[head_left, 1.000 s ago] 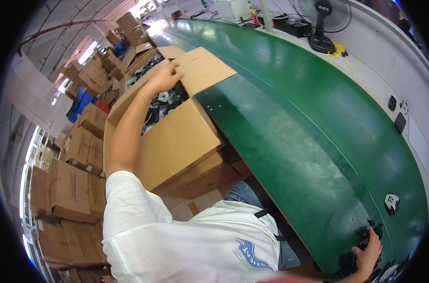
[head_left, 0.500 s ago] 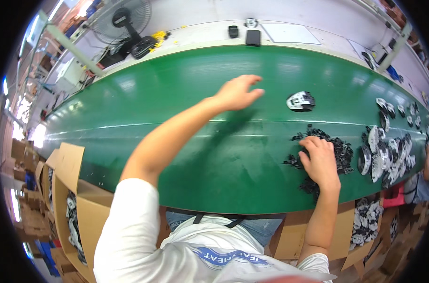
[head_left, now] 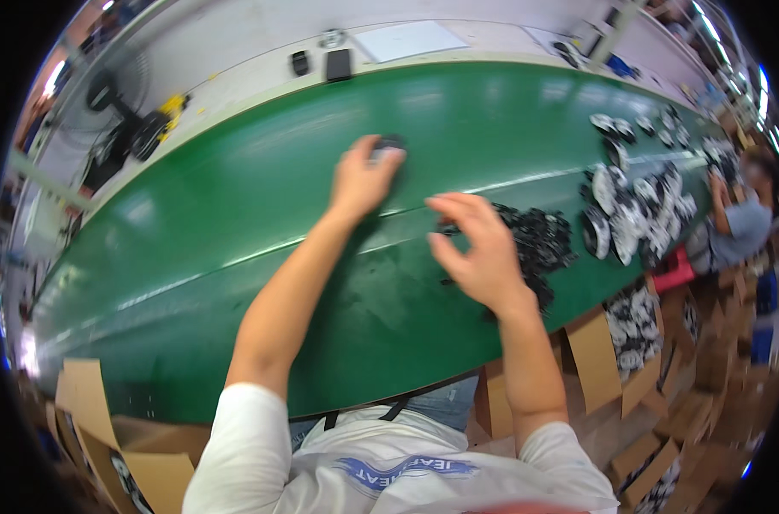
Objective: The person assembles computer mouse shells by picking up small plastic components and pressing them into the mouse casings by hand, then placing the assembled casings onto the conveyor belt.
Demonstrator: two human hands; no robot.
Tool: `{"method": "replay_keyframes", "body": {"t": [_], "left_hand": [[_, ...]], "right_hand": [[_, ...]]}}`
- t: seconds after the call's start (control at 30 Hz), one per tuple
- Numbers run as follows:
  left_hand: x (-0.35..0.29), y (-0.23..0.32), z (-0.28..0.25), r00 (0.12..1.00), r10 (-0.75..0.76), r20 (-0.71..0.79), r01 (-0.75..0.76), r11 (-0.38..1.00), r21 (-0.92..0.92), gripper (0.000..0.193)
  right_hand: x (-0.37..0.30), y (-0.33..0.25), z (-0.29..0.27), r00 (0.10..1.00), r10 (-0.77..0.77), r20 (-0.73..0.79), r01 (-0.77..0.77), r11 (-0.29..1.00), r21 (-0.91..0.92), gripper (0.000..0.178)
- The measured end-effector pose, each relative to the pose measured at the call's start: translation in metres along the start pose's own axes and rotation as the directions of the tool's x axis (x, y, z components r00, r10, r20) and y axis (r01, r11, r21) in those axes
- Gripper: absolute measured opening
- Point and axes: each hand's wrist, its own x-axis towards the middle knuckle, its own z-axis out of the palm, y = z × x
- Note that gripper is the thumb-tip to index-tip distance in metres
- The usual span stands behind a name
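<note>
Over the far middle of the green tabletop (head_left: 261,343), my left hand (head_left: 361,182) is closed on a rounded black-and-white plastic piece (head_left: 391,146). The hand covers much of it, and motion blurs the rest. My right hand (head_left: 483,253) is at the left side of a heap of small black plastic parts (head_left: 543,240). Its thumb and fingers are curved and apart, and nothing shows gripped between them. A few loose black parts show on the table between and below its fingers.
Many black-and-white pieces (head_left: 633,210) lie piled at the right. Beyond them sits another person (head_left: 740,223). A black box-shaped object (head_left: 339,65) and a white sheet (head_left: 411,40) rest on the back ledge, with a fan (head_left: 107,94) at far left. Open cartons (head_left: 595,360) stand along the near edge.
My left hand has closed on the black-and-white piece that lay alone on the table. My right hand has shifted to the heap's left side. The view has turned right.
</note>
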Motion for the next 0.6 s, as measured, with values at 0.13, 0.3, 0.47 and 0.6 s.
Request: {"method": "replay_keyframes", "body": {"t": [0.13, 0.3, 0.47, 0.6], "left_hand": [[-0.036, -0.005, -0.084, 0.892, -0.409, 0.193, 0.319, 0.268, -0.909, 0.049], [-0.053, 0.019, -0.128, 0.964, -0.221, 0.15, 0.102, -0.213, -0.972, 0.054], [-0.029, -0.019, -0.157, 0.983, -0.163, -0.083, -0.106, -0.135, -0.985, 0.056], [-0.023, -0.036, -0.175, 0.97, -0.215, -0.114, -0.148, -0.148, -0.978, 0.054]], "right_hand": [[0.027, -0.035, 0.056, 0.992, -0.125, 0.035, 0.118, 0.98, 0.161, 0.037], [0.068, -0.067, 0.135, 0.962, -0.271, -0.029, 0.267, 0.915, 0.304, 0.02], [0.106, -0.069, 0.172, 0.982, -0.189, -0.027, 0.182, 0.888, 0.423, 0.018], [0.097, -0.03, 0.151, 0.998, 0.07, 0.009, -0.065, 0.862, 0.503, 0.018]]}}
